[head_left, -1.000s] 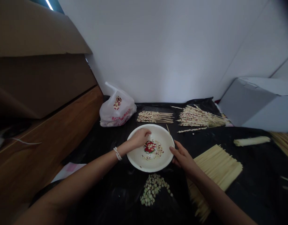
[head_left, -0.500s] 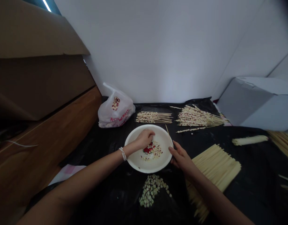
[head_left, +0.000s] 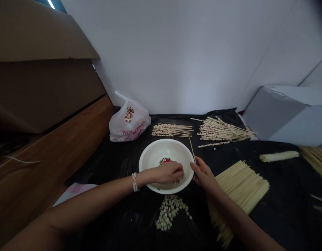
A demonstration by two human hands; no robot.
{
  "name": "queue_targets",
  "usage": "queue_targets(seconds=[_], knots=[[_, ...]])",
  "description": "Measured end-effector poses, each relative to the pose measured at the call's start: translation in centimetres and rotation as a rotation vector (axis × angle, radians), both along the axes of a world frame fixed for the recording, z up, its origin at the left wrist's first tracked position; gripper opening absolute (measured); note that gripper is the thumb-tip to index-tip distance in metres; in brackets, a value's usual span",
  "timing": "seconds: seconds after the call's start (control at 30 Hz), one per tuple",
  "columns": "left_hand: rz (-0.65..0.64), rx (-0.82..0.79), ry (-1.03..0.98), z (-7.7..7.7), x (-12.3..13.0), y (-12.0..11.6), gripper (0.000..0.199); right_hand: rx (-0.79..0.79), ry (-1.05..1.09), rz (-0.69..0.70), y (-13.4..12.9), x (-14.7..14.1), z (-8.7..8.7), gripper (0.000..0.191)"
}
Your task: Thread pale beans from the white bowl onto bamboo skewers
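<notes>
A white bowl (head_left: 152, 150) with a red and green print on its bottom stands on black plastic. Inside it, on the near right side, my left hand (head_left: 169, 172) has its fingers bent down over small pale pieces (head_left: 178, 180), mostly hidden beneath them. What the fingertips pinch, if anything, is too small to tell. At the bowl's right rim, my right hand (head_left: 202, 172) grips a thin wooden stick (head_left: 192, 150), which points up and away. A heap of pale, roundish pieces (head_left: 168, 212) lies just in front of the bowl.
Behind the bowl lie threaded skewers (head_left: 164, 130) and a larger skewer pile (head_left: 215, 130). A tied white bag (head_left: 130, 122) is at the back left. Bare sticks (head_left: 244, 184) lie right of my right hand, with a pale bundle (head_left: 279, 156) beyond. A white box (head_left: 294, 115) stands far right.
My left hand has moved right and nearer inside the bowl, over the pale pieces, uncovering the printed bottom. The stick in my right hand has tilted more upright and shifted slightly right.
</notes>
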State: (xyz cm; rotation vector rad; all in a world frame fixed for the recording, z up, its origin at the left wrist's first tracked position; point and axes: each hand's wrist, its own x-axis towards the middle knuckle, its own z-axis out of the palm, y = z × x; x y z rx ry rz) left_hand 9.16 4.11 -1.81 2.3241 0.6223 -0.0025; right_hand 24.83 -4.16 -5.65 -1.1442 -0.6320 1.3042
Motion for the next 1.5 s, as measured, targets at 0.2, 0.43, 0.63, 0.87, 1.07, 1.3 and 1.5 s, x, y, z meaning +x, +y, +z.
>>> queue_targets(seconds=[0.2, 0.43, 0.63, 0.87, 1.07, 1.3, 1.5], knots=[[-0.123, 0.084, 0.119, 3.1, -2.8, -2.1, 0.048, 0.021, -0.002, -0.033, 0.0, -0.3, -0.3, 0.053], [-0.115, 0.4, 0.189, 2.8, -3.7, -4.5, 0.052, 0.025, -0.015, -0.05, 0.1, -0.5, -0.5, 0.05], [-0.063, 0.368, 0.141, 2.2, -3.6, -4.4, 0.048, 0.026, -0.036, -0.027, 0.2, -0.4, -0.6, 0.046], [0.538, -0.872, -0.393, 1.5, -3.0, -1.6, 0.042, -0.001, -0.068, 0.019, 0.2, 0.2, -0.7, 0.048], [0.732, -1.295, -0.697, 2.0, -2.4, 1.7, 0.037, -0.044, -0.095, 0.059, 0.2, 1.0, -0.7, 0.046], [0.88, -1.357, -0.849, 1.0, -2.5, 2.5, 0.022, -0.048, -0.083, 0.042, 0.2, 3.5, 1.3, 0.046], [0.88, -1.307, -0.787, 0.1, -3.0, 2.7, 0.016, -0.017, -0.166, 0.173, -0.2, 3.7, 3.8, 0.04]])
